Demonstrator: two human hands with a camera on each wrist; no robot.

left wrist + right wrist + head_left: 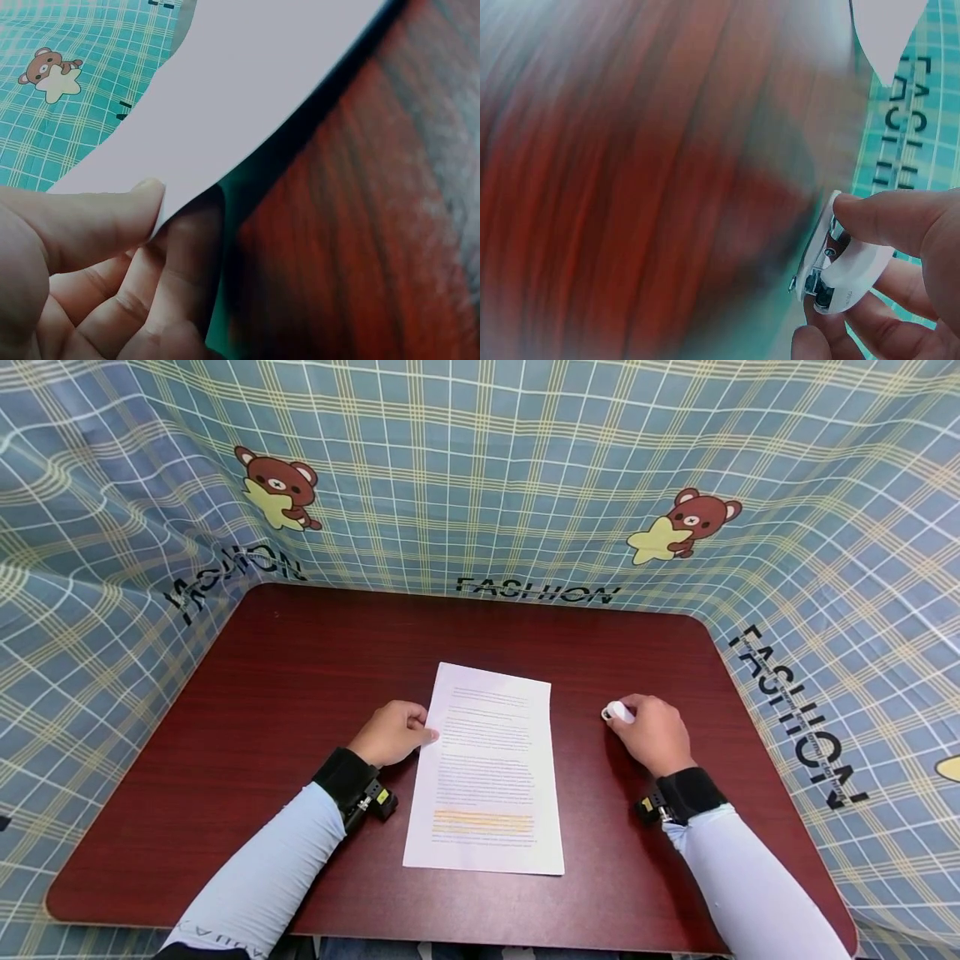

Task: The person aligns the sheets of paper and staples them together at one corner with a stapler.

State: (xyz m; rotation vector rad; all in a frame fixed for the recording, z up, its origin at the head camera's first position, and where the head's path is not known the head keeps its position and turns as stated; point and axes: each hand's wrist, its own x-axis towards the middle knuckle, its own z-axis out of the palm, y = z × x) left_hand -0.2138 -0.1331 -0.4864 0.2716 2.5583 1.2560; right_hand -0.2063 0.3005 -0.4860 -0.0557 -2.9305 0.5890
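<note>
In the head view, my left hand (393,732) pinches the left edge of a printed sheet of paper (487,768) between thumb and fingers. The left wrist view shows the thumb (105,225) on top of the paper (217,82), curled fingers beneath, and that edge raised in a curve. To the right of the sheet, my right hand (657,735) holds a small white hole punch (619,711), apart from the paper. Close up in the right wrist view, the hole punch (847,281) shows metal parts and a pin between its white base and lever, gripped by thumb and fingers.
Dark red wood forms the tabletop (300,660), with rounded corners. A blue checked cloth (480,468) with bears and lettering hangs around its back and sides. An orange highlighted passage (483,822) crosses the lower part of the sheet.
</note>
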